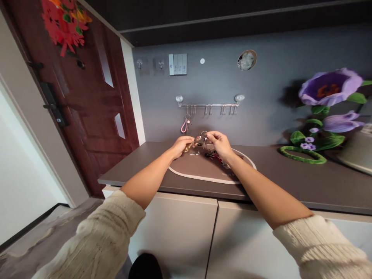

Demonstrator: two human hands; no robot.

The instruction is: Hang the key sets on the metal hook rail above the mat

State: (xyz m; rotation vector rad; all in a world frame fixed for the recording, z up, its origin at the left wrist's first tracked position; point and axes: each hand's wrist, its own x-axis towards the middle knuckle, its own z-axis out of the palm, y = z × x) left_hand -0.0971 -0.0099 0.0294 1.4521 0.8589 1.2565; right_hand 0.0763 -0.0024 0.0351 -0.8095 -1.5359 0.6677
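Both my hands are raised a little above a brown mat (197, 170) with a pale rim. Between them stretches a bunch of keys (204, 138) with a ring and a small colourful charm. My right hand (220, 144) pinches the metal ring at the top. My left hand (181, 146) is closed on the gold-coloured keychain (190, 146) at the other end. Below, on the mat, lie a small silver key (194, 154) and a dark and red cluster of keys (214, 155), partly hidden by my right hand.
On the wall, a clear hook rail (209, 105) carries a pink key loop (184, 126). Purple artificial flowers (331, 91) stand at the right of the dark countertop (270, 178). A reddish-brown door (93, 100) is on the left, and a dark shelf (232, 23) overhangs the counter.
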